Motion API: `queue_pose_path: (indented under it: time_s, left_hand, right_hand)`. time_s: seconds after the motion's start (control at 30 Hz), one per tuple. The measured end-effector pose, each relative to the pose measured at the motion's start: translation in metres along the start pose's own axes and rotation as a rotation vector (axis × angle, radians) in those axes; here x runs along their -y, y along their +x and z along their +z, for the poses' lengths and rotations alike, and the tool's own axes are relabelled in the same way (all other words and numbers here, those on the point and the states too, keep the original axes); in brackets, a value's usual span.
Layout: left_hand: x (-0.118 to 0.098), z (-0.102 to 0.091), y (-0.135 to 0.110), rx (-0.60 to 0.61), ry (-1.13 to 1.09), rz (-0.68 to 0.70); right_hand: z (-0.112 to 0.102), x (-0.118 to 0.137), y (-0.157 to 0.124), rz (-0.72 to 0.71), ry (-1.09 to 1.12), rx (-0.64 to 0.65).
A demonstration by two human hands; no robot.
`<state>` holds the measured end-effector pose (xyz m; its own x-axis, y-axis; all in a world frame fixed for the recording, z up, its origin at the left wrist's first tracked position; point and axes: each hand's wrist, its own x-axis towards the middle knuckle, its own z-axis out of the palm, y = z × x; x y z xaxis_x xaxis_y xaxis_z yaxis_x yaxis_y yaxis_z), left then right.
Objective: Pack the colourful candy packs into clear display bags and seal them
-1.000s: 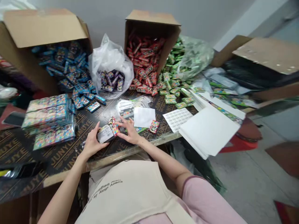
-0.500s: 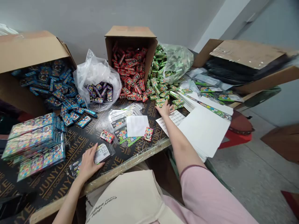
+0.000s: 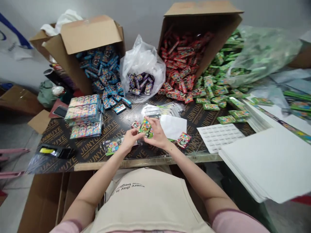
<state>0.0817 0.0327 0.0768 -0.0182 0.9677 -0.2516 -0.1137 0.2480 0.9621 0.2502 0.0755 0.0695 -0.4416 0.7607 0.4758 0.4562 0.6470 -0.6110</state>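
Observation:
Between both hands, above the front of the table, is a small green printed packet (image 3: pixel 146 127). My right hand (image 3: pixel 159 134) grips it from the right, thumb below and fingers along the top. My left hand (image 3: pixel 130 139) pinches its lower left side. Under the left hand lies a clear pouch with a printed card (image 3: pixel 112 145), partly covered by the wrist. A red packet (image 3: pixel 184 139) rests right of my hands, beside a white paper sheet (image 3: pixel 173 126). Another red packet (image 3: pixel 135 124) shows just behind the left hand.
Blue packets (image 3: pixel 104 69) spill from a carton at back left. Purple packets (image 3: pixel 141 82) fill a plastic bag. Red packets (image 3: pixel 179 61) fill another carton, with green ones (image 3: pixel 216 90) beside it. Bundled packets (image 3: pixel 84 111) stand left; white card sheets (image 3: pixel 269 158) and a label sheet (image 3: pixel 220 137) lie right.
My right hand has come back from the green pile with a green packet. My left hand has left the clear pouch and joined it at the packet. The view has swung left.

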Motion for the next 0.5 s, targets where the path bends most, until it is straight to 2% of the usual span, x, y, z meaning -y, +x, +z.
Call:
queue_pose_path:
  time_s: [0.07,0.17,0.23,0.3,0.43,0.5]
  left_hand:
    - [-0.003,-0.004,0.003,-0.053,-0.121,-0.057]
    - [-0.007,-0.026,0.002,-0.162,-0.215,-0.109]
    - [-0.009,-0.041,0.000,-0.185,-0.235,-0.146]
    - [-0.009,-0.048,-0.002,-0.128,-0.229,-0.196]
    - [-0.003,-0.044,-0.006,0.071,-0.164,-0.290]
    - [0.001,-0.044,-0.007,0.113,-0.085,-0.266]
  right_hand:
    - [0.007,0.010,-0.001,0.052,-0.064,0.015]
    - [0.006,0.016,-0.007,0.070,-0.064,0.108]
    - [0.003,0.020,-0.011,0.048,-0.010,0.165]
    - [0.001,0.024,-0.013,0.021,0.043,0.176]
    - [0.004,0.029,-0.009,-0.111,0.184,0.283]
    - [0.006,0.028,-0.009,-0.166,0.212,0.304]
